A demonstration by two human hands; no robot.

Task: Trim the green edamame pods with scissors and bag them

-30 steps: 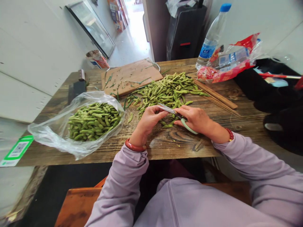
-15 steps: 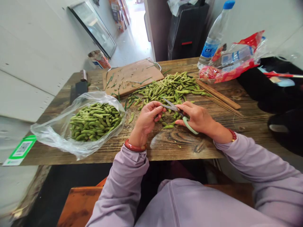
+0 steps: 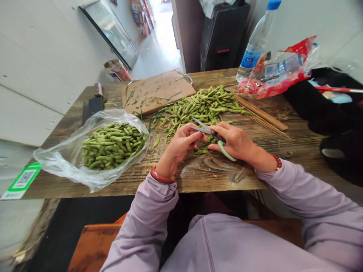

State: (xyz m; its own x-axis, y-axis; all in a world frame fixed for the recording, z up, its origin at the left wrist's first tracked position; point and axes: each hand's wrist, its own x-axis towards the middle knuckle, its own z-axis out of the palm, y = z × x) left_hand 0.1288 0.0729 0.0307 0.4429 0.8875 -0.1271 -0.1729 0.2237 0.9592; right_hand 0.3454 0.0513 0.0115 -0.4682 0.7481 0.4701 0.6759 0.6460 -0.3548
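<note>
My right hand is closed around the pale green handles of a pair of scissors, whose blades are spread and point left. Close against the blades, my left hand has its thumb and fingers pinched together; whatever is between them is hidden by the fingers. Behind both hands lies a loose heap of green edamame pods, with a few pods under the scissors. To the left, a clear plastic bag stands open, holding many more edamame pods.
A wooden cutting board with green scraps lies behind the heap. Bamboo skewers are right of it. A water bottle and red plastic packaging stand at the back right. A dark cleaver rests at the back left of the wooden table.
My left hand has shifted slightly right, so its fingers are farther along the blades toward the pivot. The right hand and scissors have barely moved.
</note>
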